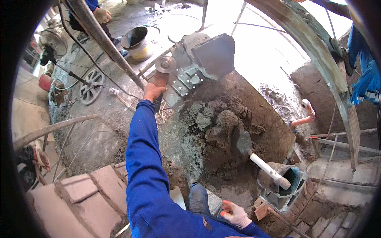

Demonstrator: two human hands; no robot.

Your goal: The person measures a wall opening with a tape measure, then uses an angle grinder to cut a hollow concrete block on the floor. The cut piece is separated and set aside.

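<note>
My left hand [151, 92] is stretched forward, its fingers closed around the body of an angle grinder [162, 76]. The grinder's round disc [165, 64] lies at the far end, over the edge of a board with small tiles [183, 85]. Grey stone slabs [214, 55] lie just right of the disc. Near my body, my right hand [236, 215], in a white glove with orange fingertips, is held with fingers apart and nothing visible in it. Ahead of it, a white-handled trowel [270, 170] has its blade against a heap of wet mortar [226, 125].
The mortar lies on a broad board [278, 137]. Mortar-smeared buckets stand at right [276, 182] and far left [137, 43]. A metal pole [107, 43] slants close left of the grinder; a curved beam [317, 51] crosses the right. Other people [363, 67] are at the edges.
</note>
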